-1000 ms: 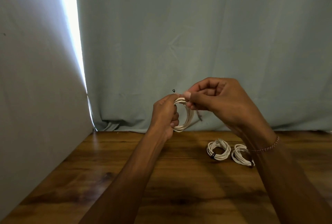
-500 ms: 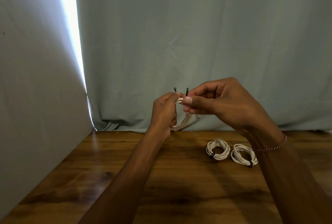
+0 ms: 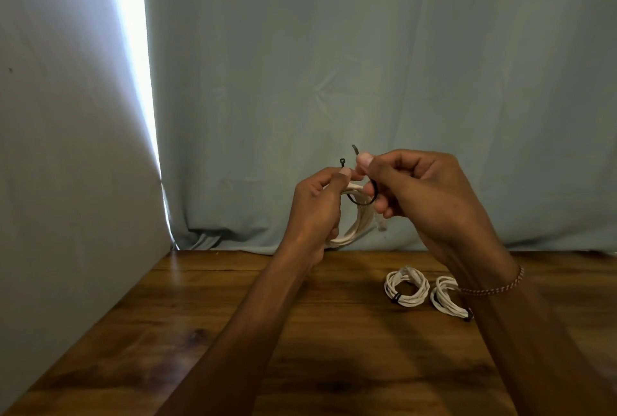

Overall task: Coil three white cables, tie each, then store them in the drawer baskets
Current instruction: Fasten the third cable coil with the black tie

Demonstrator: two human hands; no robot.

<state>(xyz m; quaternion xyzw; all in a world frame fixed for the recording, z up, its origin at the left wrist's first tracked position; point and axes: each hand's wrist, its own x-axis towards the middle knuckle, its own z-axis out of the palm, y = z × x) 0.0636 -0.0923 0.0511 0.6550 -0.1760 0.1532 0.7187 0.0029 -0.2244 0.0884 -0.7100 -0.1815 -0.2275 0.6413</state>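
My left hand (image 3: 317,208) grips a coiled white cable (image 3: 357,222) held up above the table, and its thumb and finger also hold the head end of a black zip tie (image 3: 362,200). The tie loops under the coil's top strands. My right hand (image 3: 424,195) pinches the tie's other end, whose tip sticks up past my thumb. Two more white coils lie on the wooden table (image 3: 233,332): one coil (image 3: 406,287) bound with a black tie, and a second coil (image 3: 447,300) partly hidden by my right wrist.
A grey-green curtain (image 3: 367,81) hangs along the table's far edge. A pale wall (image 3: 66,148) stands at the left, with a bright gap of light beside it. No drawer or baskets are in view.
The black tie's free end has come round the coil into my right hand's pinch and now forms a loop under the strands. Both hands stayed at about the same height.
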